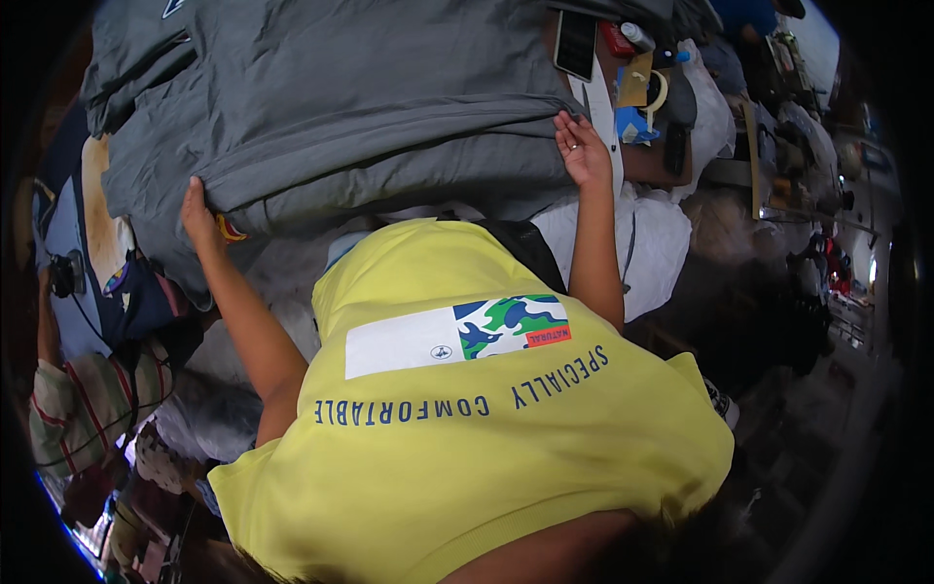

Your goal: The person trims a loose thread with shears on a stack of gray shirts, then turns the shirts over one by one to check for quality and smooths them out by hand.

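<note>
A large grey garment [389, 78] lies spread before me, with a long fold running from side to side near its close edge. Against the left end of that fold rests my left hand [201, 219], seen edge-on, fingers stretched along the cloth. My right hand [584, 151] is at the fold's right end, palm partly turned up and a ring on one finger. Its fingers look extended, with the tips touching the cloth. By my left wrist a small red and yellow patch [232, 229] shows.
At the back right are a dark phone [575, 45], a tape roll [658, 92], a red box [616, 40] and a dark handheld device [675, 148]. White plastic sheeting [657, 234] hangs beside my right forearm. Another person's plaid sleeve [92, 414] is at the lower left.
</note>
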### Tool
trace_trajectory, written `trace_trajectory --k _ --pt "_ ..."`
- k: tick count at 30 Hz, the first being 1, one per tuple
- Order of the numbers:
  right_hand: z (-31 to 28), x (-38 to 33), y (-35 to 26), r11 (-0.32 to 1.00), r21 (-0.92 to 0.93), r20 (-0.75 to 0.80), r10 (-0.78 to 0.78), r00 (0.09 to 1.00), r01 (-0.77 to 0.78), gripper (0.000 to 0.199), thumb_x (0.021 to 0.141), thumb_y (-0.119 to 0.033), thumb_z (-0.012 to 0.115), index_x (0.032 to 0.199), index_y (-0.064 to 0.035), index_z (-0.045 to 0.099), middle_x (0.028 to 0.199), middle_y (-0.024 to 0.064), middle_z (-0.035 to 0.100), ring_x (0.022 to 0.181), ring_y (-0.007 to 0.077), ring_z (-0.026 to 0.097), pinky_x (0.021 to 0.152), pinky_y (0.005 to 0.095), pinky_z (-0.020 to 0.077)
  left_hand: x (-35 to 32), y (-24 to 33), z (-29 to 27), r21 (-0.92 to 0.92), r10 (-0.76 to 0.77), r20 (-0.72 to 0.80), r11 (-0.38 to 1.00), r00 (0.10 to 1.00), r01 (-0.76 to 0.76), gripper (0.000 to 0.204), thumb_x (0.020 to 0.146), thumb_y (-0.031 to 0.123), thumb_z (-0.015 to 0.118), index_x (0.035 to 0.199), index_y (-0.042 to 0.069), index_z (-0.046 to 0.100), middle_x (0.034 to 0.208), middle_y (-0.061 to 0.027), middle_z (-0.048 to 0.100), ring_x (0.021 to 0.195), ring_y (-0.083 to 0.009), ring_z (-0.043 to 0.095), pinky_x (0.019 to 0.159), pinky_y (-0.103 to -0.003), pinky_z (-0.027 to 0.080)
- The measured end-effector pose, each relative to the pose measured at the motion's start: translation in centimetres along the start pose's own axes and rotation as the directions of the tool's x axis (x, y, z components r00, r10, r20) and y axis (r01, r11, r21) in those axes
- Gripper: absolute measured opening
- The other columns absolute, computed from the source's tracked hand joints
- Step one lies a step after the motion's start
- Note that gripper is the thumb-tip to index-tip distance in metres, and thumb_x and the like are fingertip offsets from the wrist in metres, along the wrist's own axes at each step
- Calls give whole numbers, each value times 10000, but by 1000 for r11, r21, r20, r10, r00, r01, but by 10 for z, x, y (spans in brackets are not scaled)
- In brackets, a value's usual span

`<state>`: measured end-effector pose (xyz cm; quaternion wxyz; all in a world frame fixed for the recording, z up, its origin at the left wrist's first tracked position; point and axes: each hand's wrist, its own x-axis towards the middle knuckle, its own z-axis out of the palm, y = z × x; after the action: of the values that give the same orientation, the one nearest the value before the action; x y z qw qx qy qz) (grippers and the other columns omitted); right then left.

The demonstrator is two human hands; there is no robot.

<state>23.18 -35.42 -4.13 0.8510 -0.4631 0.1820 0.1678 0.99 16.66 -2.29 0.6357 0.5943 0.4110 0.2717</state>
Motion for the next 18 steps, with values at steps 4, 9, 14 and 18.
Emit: trace_trajectory --k 4,9,14,18 --pt "9 -7 -16 962 -264 -57 -84 995 66 152 794 -102 593 921 -59 522 802 71 610 724 170 613 606 235 459 5 -13 -13 -142 177 -72 972 982 -186 443 852 296 535 1116 -58 498 1069 -122 548 983 -189 503 901 -286 345" --pt "15 -11 -48 912 -409 -19 -51 999 38 178 774 -156 641 879 -61 534 691 35 595 617 148 599 562 197 439 -9 15 -29 -231 279 -95 928 955 -294 393 849 295 543 1051 -42 539 1014 -105 566 919 -184 527 835 -293 394" --pt "39 -1 -27 909 -389 2 -160 987 148 162 794 -97 592 926 -23 535 813 84 604 717 152 603 604 199 449 19 -22 -41 271 308 -169 928 936 -257 322 819 274 564 984 -2 565 938 -115 581 874 -215 548 786 -304 408" --pt "48 -8 5 684 -575 105 -483 869 449 222 810 -19 500 1029 7 522 1015 124 581 891 163 581 732 243 466 -39 18 45 893 672 -213 428 709 -137 262 724 163 593 973 84 577 1014 -101 530 985 -266 473 849 -400 339"
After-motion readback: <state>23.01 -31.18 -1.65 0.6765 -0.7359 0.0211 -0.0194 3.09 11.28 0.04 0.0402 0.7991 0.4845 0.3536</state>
